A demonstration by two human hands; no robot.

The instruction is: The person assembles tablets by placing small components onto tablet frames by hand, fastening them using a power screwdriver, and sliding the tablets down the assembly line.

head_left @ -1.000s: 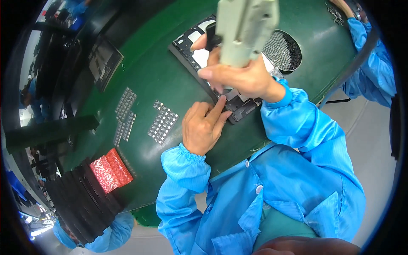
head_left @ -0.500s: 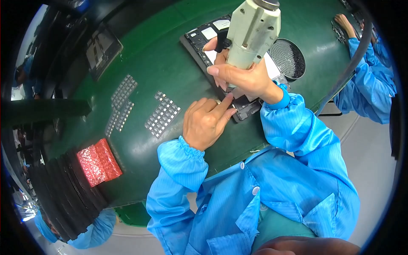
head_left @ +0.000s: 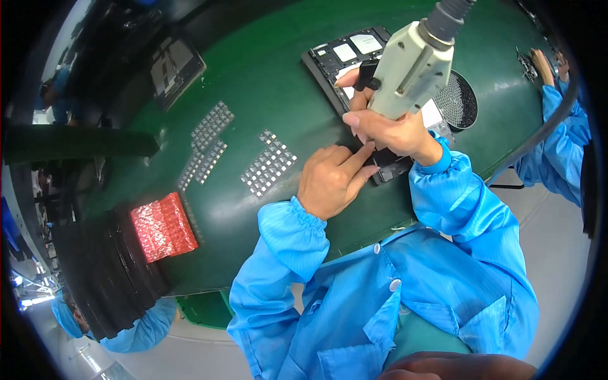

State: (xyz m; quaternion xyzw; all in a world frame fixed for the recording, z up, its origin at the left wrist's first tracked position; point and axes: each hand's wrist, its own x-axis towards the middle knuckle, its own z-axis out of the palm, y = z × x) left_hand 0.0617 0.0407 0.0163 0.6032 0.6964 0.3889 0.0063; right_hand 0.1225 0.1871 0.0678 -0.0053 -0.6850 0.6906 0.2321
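Right hand [head_left: 396, 134] curled around a pale power tool [head_left: 410, 75] over a black device [head_left: 330, 66], left hand [head_left: 329, 180] at the device's near end, its hold unclear, round dish [head_left: 455, 100] right of the device, component sheet [head_left: 270, 166] left.

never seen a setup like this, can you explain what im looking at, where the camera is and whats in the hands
There is no robot here, just a person in blue workwear. The view comes from a wide fisheye camera on their head, looking down, so straight edges bend.

The right hand grips a pale, bulky handheld tool. The left hand has its fingertips at the near end of a flat dark device with white panels.

Also on the green table are a round dish of tiny dark pieces, groups of small parts and a red bubble-wrap package. Another person's hand shows at upper right.
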